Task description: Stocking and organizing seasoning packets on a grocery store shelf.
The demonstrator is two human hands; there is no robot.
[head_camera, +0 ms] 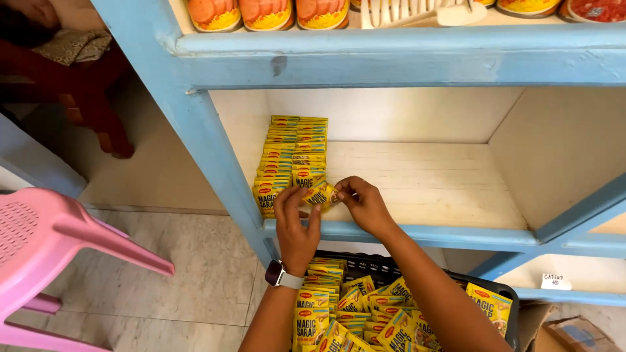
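A small shop. Above the hands, a blue-painted wooden shelf unit [365, 55] carries rows of tins [267, 14]. Just behind the hands, yellow seasoning sachets [290, 153] stand in neat rows; below them, a black crate [391, 270] brims with more.

I see one small yellow foil seasoning sachet [319, 194], tilted, pinched at the shelf's front edge.

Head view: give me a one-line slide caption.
Both hands, left and right, hold a yellow sachet at the shelf edge beside two sachet rows, above a basket of sachets.
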